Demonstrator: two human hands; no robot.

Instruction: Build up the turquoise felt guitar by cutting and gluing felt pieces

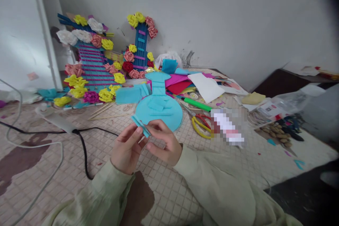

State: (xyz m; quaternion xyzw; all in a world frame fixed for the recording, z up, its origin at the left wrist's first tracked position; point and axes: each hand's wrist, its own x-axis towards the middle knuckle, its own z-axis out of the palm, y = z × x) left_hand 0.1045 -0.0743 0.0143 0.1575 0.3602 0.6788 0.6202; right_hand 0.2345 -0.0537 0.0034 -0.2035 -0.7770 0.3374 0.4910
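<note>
My left hand [127,148] pinches a folded strip of turquoise paper [140,126] between thumb and fingers. My right hand [165,143] is curled at the strip's lower right end, its fingertips on the paper and its thumb lower down. Just beyond the hands lies a turquoise guitar-shaped cutout [172,113], a round body with a neck pointing away from me. Small folded turquoise pieces [156,104] rest on its body. A sheet of turquoise paper [129,94] lies to the left of the neck.
Yellow-handled scissors [200,127] and a green cutter [197,103] lie right of the cutout. Coloured sheets [180,86] are heaped behind. Two flower-trimmed decorations [91,65] [141,47] lean on the wall. A power strip [57,119] with cables is at left, a plastic bottle [286,107] at right.
</note>
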